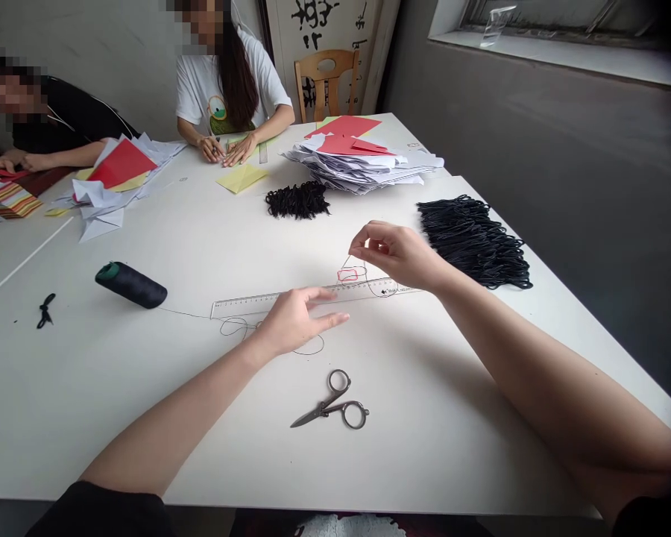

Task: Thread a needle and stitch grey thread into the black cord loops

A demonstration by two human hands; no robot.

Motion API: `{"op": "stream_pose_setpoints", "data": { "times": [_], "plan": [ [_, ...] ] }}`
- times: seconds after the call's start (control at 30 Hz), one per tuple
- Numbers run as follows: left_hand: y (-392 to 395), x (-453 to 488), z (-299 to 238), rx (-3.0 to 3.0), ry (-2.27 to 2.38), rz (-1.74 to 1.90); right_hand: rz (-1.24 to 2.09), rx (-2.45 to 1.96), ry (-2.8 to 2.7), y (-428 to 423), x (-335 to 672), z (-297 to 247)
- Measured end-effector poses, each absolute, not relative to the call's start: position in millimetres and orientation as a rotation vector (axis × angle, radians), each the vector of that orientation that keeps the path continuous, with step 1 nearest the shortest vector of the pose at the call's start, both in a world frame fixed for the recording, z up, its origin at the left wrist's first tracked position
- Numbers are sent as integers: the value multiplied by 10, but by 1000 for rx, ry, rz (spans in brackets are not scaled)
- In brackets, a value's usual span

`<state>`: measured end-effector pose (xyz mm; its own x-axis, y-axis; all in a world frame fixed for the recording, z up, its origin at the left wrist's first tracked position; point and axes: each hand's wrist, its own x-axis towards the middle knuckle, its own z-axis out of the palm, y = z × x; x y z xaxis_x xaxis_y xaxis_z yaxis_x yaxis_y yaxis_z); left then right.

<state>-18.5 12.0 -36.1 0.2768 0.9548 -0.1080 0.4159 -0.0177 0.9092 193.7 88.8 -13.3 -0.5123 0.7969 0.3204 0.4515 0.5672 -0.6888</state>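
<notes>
My right hand (394, 252) hovers above the right end of a clear ruler (246, 303), thumb and forefinger pinched on a thin black thread (351, 259). The thread drops to a small red-marked loop on the table and runs left along the ruler to a dark spool (130, 284) lying on its side. My left hand (296, 319) rests on the white table (145, 373) just in front of the ruler, fingers stretched out toward the right, over loose loops of thread. Small metal scissors (332, 404) lie shut nearer to me.
A heap of black cords (475, 239) lies at the right edge, a smaller black bundle (297, 200) farther back. A stack of white and red paper (363, 160) sits beyond. Two other people work with coloured paper at the far side. A small black knot (45, 309) lies at left.
</notes>
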Motion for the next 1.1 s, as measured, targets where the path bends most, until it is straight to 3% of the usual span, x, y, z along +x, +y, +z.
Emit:
{"op": "stream_pose_setpoints", "data": {
  "times": [0.13,0.23,0.53,0.9,1.1],
  "plan": [
    [132,-195,-343,1895,1458,1236,625,-861,-2292,818,1936,-63],
    [138,-210,-328,1829,1397,1350,656,-764,-2358,736,1862,-75],
    [236,-245,-417,1293,1109,849,710,-702,-2402,699,1771,-194],
    [293,-290,-481,1142,1149,768,733,-760,-2416,729,1741,-288],
    [306,-316,-542,1066,1175,776,122,-1039,-2635,374,1711,-6]
  ]
}}
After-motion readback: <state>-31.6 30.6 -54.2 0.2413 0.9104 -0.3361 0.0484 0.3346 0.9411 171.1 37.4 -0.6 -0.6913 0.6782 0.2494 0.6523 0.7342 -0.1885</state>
